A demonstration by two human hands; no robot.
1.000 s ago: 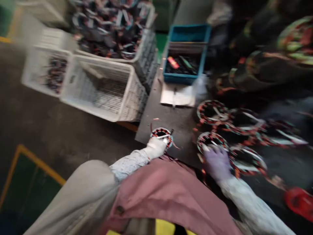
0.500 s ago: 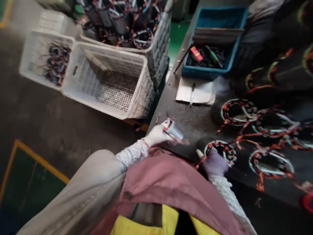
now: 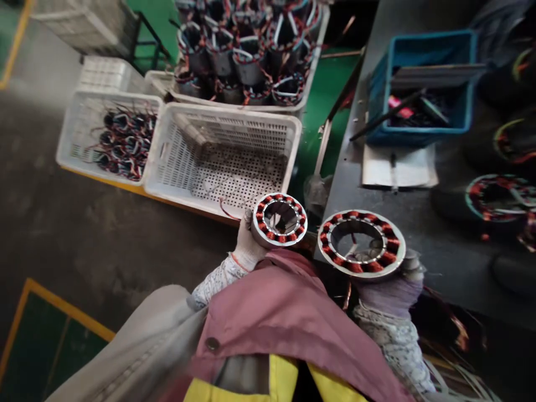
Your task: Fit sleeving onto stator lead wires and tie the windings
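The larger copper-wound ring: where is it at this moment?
In the head view, the larger copper-wound ring is right of centre, held in the person's right hand, just right of the smaller ring in the left hand.

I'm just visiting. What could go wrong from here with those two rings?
Dropping: the left hand holds the small ring and the right hand the large ring, one glove each, so either might slip.
Bumping: the rings are close together, so they could knock and scrape their copper coils.
Snagging: loose wire shows below the large ring and might catch on the pink jacket.
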